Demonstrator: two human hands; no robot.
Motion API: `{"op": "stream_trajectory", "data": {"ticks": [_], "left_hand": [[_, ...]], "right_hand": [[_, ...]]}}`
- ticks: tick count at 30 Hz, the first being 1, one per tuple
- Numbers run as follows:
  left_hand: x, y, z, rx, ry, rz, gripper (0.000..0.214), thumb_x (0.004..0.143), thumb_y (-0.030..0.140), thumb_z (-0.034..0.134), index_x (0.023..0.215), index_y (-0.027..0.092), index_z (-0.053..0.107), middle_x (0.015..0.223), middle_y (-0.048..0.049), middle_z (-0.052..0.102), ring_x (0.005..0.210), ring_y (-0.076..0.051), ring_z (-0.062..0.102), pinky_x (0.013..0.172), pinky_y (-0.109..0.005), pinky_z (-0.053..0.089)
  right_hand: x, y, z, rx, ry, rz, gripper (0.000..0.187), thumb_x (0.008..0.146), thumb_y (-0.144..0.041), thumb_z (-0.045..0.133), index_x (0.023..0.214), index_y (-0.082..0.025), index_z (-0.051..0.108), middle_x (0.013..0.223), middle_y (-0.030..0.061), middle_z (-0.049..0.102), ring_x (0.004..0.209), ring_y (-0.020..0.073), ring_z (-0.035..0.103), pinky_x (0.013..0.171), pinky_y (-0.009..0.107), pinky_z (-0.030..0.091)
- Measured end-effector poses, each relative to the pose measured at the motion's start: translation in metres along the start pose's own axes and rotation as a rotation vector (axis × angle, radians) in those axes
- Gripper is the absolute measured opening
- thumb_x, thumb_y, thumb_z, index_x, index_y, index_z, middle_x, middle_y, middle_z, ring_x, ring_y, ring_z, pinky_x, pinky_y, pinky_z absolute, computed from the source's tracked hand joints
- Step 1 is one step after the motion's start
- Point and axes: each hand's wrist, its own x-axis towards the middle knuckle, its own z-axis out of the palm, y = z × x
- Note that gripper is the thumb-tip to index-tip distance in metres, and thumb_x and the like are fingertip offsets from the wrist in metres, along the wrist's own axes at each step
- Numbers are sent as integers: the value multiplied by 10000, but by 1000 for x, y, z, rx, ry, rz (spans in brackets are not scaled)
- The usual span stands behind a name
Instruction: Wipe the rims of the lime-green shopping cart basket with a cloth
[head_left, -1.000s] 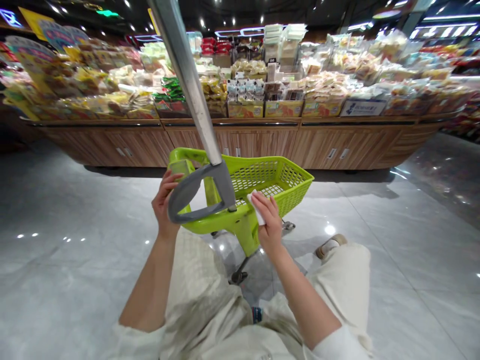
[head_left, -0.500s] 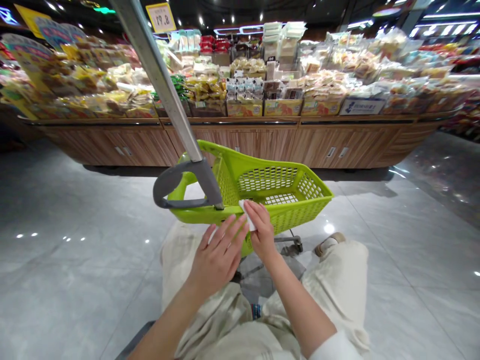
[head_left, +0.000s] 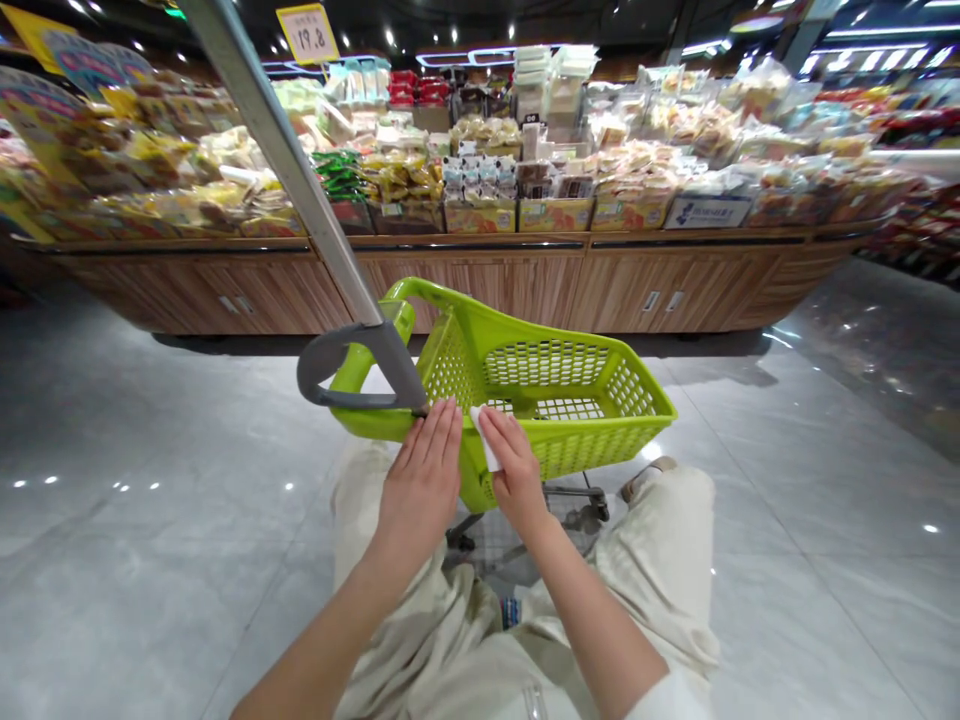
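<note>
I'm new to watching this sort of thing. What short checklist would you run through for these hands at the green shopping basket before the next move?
White tissue in the right hand: ok, held at the basket's edge.
Left hand: ok, open and flat, holding nothing visible.
Lime-green basket: ok, upright, in front of both hands.
Grey handle on the metal pole: not ok, neither hand grips it.
Trolley wheels: cannot tell, partly hidden under the basket.

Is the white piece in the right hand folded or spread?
Looks folded: only a narrow strip of the white piece shows past the right hand; the rest is hidden.
</note>
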Motion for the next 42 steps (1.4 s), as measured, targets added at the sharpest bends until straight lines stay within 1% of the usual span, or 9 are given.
{"op": "stream_trajectory", "data": {"ticks": [5,9,13,19,22,29,33,38,42], "left_hand": [[0,3,7,-25,15,-70,611,903,99,384,1511,95,323,1544,-141,412,1454,-249,348,1204,-442,292],[0,4,6,-86,14,-125,623,883,101,410,1501,95,340,1525,-153,440,1449,-258,359,1197,-458,301],[-1,1,5,-115,24,-158,650,884,105,403,1525,122,296,1546,-142,413,1462,-258,333,1194,-464,299],[-2,-6,11,-75,16,-138,647,886,92,394,1525,114,295,1555,-131,400,1469,-248,318,1203,-436,278],[4,-10,17,-65,4,-119,626,895,106,399,1514,102,311,1559,-125,396,1475,-245,305,1207,-434,273],[31,-23,38,-141,30,-89,599,873,100,419,1470,80,368,1533,-147,431,1476,-254,298,1212,-451,279],[38,-29,51,-129,74,-99,616,858,91,426,1470,74,354,1533,-150,428,1480,-258,288,1215,-460,273],[38,-32,59,-128,94,-90,639,850,79,422,1482,80,328,1536,-143,423,1486,-253,274,1224,-455,255],[39,-28,60,-142,122,-97,657,842,79,432,1488,83,312,1523,-155,436,1481,-268,283,1220,-476,259]], "right_hand": [[12,-24,7,-28,-47,101,859,662,6,371,1493,-210,407,1505,79,480,1436,183,384,1197,445,323],[18,-37,18,-69,-100,79,882,670,9,364,1527,-198,330,1548,83,419,1472,171,314,1225,462,242],[4,-13,7,-181,-101,114,910,649,36,351,1519,-230,345,1514,66,471,1446,165,366,1245,496,107],[-26,39,-21,-383,116,305,851,685,27,333,1471,-286,431,1464,54,534,1413,187,423,1226,556,85],[-11,32,-6,-348,102,319,818,702,24,325,1467,-245,441,1480,61,515,1434,173,387,1233,518,126],[53,-1,44,-141,-60,124,756,686,10,350,1411,-140,505,1455,93,536,1399,154,424,1229,419,210],[49,30,31,-221,-82,117,785,677,24,340,1419,-180,496,1419,68,569,1356,147,470,1235,433,171],[18,84,-3,-345,37,245,788,676,22,338,1402,-225,517,1399,58,585,1359,165,472,1222,474,184],[17,85,-3,-360,116,344,736,699,11,331,1366,-207,553,1398,81,589,1364,192,472,1215,518,184]]}}
